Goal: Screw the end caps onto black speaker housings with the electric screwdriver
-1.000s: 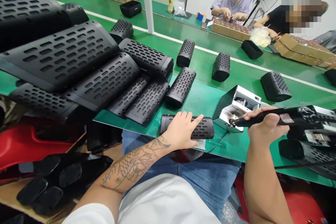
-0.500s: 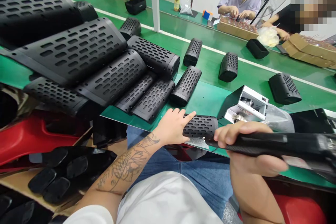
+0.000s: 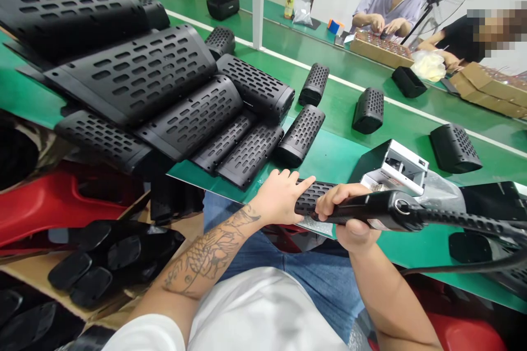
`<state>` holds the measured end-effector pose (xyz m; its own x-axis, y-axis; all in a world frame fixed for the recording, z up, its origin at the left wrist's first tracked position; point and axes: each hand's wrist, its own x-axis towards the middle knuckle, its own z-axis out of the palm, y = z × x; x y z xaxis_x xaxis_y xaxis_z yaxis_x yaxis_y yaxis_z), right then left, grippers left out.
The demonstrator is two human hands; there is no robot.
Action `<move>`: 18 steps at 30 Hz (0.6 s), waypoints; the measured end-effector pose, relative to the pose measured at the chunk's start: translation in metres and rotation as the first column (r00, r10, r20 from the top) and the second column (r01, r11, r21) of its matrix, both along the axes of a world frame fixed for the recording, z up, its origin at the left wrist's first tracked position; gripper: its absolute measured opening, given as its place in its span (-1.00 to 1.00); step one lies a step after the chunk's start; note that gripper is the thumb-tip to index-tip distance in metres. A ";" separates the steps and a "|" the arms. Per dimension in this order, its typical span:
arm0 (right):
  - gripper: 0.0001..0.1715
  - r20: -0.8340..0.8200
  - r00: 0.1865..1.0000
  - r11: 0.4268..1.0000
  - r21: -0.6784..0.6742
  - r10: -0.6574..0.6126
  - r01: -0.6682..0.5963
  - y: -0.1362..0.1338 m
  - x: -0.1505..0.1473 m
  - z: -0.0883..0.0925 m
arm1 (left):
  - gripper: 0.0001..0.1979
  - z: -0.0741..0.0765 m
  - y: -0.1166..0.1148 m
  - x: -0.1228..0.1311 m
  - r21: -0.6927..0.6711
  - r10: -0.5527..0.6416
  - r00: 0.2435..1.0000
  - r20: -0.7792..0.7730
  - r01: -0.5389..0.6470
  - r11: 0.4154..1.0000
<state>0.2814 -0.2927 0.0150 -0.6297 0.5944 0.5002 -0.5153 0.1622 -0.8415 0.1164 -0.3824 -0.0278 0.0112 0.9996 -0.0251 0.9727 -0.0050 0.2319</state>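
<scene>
My left hand [image 3: 284, 194] grips a black slotted housing [image 3: 313, 195] that lies at the front edge of the green bench, thumb below and fingers over its top. My right hand [image 3: 348, 211] is wrapped round a black corded electric screwdriver [image 3: 381, 209], held almost level. Its tip points left at the lower right end of the housing; my fingers hide the tip, so contact cannot be told. Behind the right hand stands a white and black boxy device [image 3: 405, 167] with an opening in its front. A thick ribbed cable [image 3: 465, 219] leaves the screwdriver's rear end.
Several slotted housings [image 3: 140, 74] are heaped at the left. More stand on the green belt [image 3: 341, 104] beyond. A white post [image 3: 258, 5] rises behind. Boxes of black parts [image 3: 102, 252] sit low at left. Two co-workers handle parts across the belt near cardboard trays [image 3: 381, 46].
My right hand has moved left with the screwdriver, closer to my left hand. The screwdriver's rear end and cable now show. The whole view has shifted slightly.
</scene>
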 end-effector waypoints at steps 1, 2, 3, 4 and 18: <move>-0.49 -0.003 1.000 1.000 -0.009 0.012 -0.012 0.001 0.000 0.000 | 0.06 0.000 0.000 0.000 -0.002 0.000 1.000 -0.001 -0.001 1.000; -0.50 -0.006 1.000 1.000 -0.019 0.021 -0.021 0.001 0.000 0.000 | 0.05 0.000 0.000 0.000 -0.004 0.000 1.000 -0.004 0.000 1.000; -0.50 -0.008 1.000 0.999 -0.028 0.030 -0.030 0.002 0.000 -0.002 | 0.05 0.001 0.000 0.000 -0.005 0.001 1.000 -0.006 -0.001 1.000; -0.51 -0.002 0.999 0.999 -0.036 0.039 -0.040 0.003 0.001 -0.003 | 0.05 0.001 0.000 0.000 -0.005 0.002 1.000 -0.009 -0.002 1.000; -0.37 0.000 0.928 0.928 0.000 -0.374 0.374 0.028 0.028 0.016 | 0.09 -0.003 0.001 0.007 -0.027 0.006 1.000 -0.028 -0.007 1.000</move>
<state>0.3095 -0.2647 0.0314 -0.3621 0.7866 0.5001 -0.4169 0.3431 -0.8417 0.1230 -0.3812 -0.0305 0.0033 0.9986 -0.0526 0.9788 0.0075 0.2049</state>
